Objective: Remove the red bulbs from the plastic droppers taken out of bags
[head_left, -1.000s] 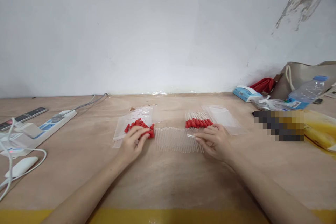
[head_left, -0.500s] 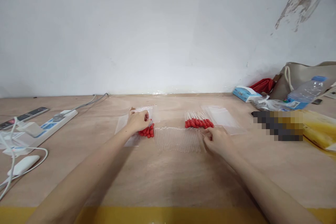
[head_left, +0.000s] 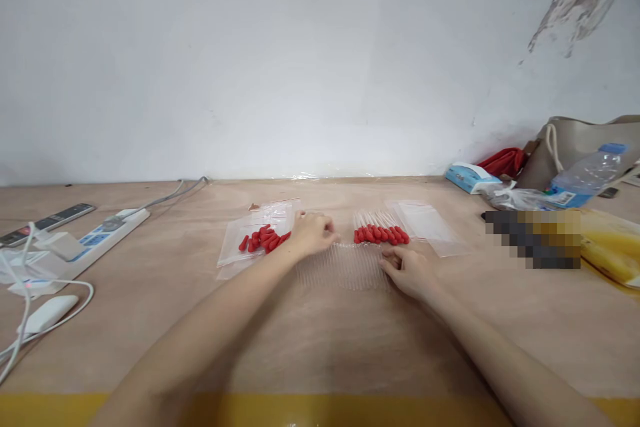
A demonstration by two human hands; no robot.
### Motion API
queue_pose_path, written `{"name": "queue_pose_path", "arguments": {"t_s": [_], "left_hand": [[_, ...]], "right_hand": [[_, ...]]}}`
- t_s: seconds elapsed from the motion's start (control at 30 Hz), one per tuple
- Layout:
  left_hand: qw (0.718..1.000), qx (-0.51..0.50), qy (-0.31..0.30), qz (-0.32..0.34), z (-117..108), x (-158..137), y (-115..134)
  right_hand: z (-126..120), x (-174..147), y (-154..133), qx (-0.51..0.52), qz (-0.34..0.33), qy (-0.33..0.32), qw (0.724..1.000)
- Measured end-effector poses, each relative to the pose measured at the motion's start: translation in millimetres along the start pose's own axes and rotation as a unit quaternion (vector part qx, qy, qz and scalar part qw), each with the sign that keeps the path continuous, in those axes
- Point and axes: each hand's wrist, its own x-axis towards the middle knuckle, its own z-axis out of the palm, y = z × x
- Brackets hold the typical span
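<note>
A row of thin clear plastic tubes point(head_left: 345, 268) lies side by side on the table between my hands. My left hand point(head_left: 314, 232) is over the row's far left end, fingers bent together in a pinch; whatever they hold is hidden. Beside it, small red caps point(head_left: 265, 238) lie loose on a clear plastic bag point(head_left: 231, 247). At the row's right end, the thumb and fingers of my right hand point(head_left: 411, 270) are closed on what looks like one clear tube. Just beyond that hand is a bundle of white sticks with red ends point(head_left: 381, 232).
Flat clear bags point(head_left: 425, 223) lie right of the sticks. On the left are a power strip point(head_left: 107, 240) with cables and a white charger point(head_left: 50, 315). Farther right sit a blue tissue pack point(head_left: 473, 178), a plastic bottle point(head_left: 590, 173) and a yellow package point(head_left: 610, 250). A wall bounds the back.
My left hand has moved right, from the red caps to the far edge of the tubes, uncovering more caps. My right hand has shifted slightly left at the row's end.
</note>
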Motion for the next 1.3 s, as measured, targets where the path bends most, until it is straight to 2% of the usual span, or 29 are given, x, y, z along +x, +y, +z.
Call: {"name": "queue_pose_path", "arguments": {"t_s": [0.13,0.27,0.4,0.63,0.73,0.83,0.9,1.0,1.07,1.13,1.2,1.3], "left_hand": [[0.998,-0.054,-0.028,0.025,17,10,29],[0.994,-0.098,-0.049,-0.001,28,16,37],[0.989,-0.134,-0.048,-0.049,34,18,35],[0.976,-0.190,-0.005,-0.108,33,19,28],[0.973,-0.201,0.024,-0.113,24,6,22],[0.973,-0.205,0.057,-0.090,13,-24,8],[0.975,-0.202,0.095,-0.016,7,-52,-5],[0.977,-0.163,0.117,0.070,4,-95,-26],[0.976,-0.143,0.127,0.109,6,-117,-33],[0.972,-0.144,0.131,0.134,10,-131,-34],[0.968,-0.152,0.133,0.149,14,-136,-29],[0.963,-0.151,0.126,0.182,15,-136,-19]], "right_hand": [[0,0,1,-0.004,-0.001,-0.003,1.000],[1,0,1,-0.001,-0.003,-0.001,1.000],[0,-1,0,-0.002,-0.002,0.002,1.000],[-3,-2,-2,-0.001,-0.016,0.003,1.000],[-3,-1,-1,-0.001,-0.010,0.029,1.000],[-5,-2,-4,-0.002,-0.024,0.102,0.994],[-7,-5,-9,0.014,-0.077,0.180,0.981],[-9,-13,-21,0.026,-0.210,0.271,0.939],[-6,-20,-31,0.002,-0.300,0.269,0.915],[0,-26,-42,-0.032,-0.365,0.234,0.901],[8,-30,-50,-0.057,-0.405,0.203,0.890],[21,-32,-58,-0.067,-0.433,0.192,0.878]]}}
